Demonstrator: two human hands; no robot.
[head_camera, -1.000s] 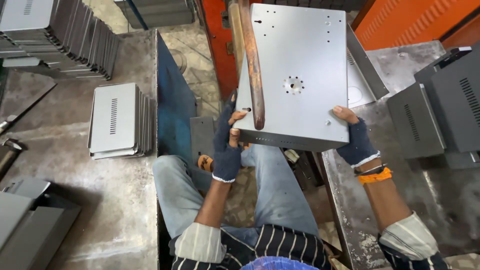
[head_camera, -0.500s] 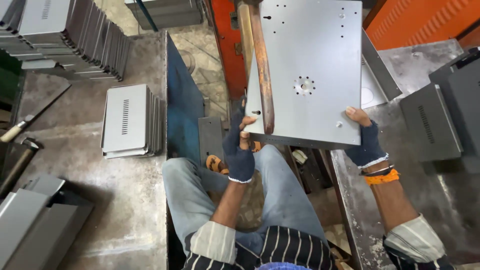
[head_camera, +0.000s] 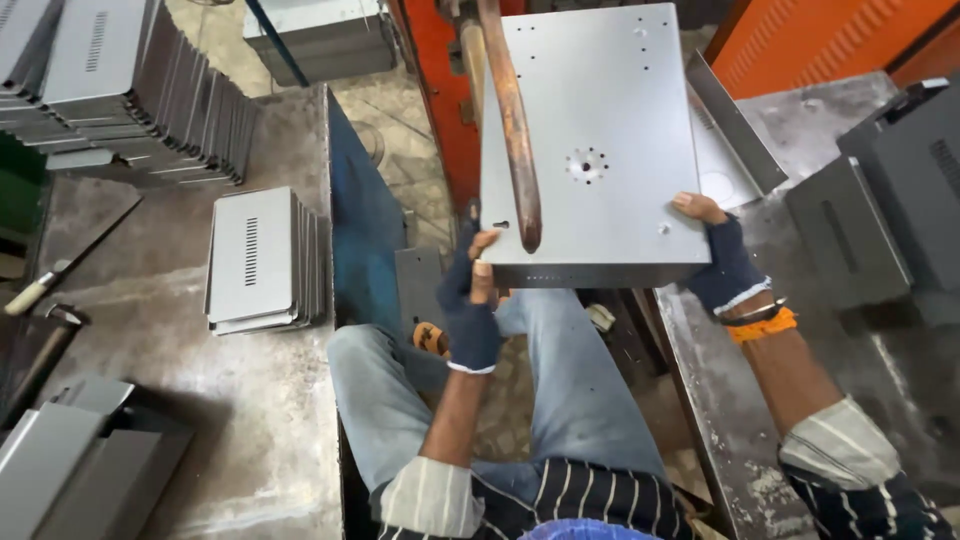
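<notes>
The grey sheet-metal panel (head_camera: 595, 150) is gripped at its near edge by both gloved hands. The left hand (head_camera: 470, 300) is clamped on the near left corner, thumb on top; the right hand (head_camera: 722, 255) is closed on the near right corner, fingertips on the upper face. The panel lies flat and extends away from the hands, its long axis running away from the person; neither hand is clearly nearer. A curved copper-coloured arm (head_camera: 512, 120) reaches down over the panel's left part, its tip just above the surface near the left hand. Left of the panel, a small stack of vented grey covers (head_camera: 255, 260) rests on the worn workbench (head_camera: 200, 420); right of the panel, dark grey housings (head_camera: 880, 210) are set.
</notes>
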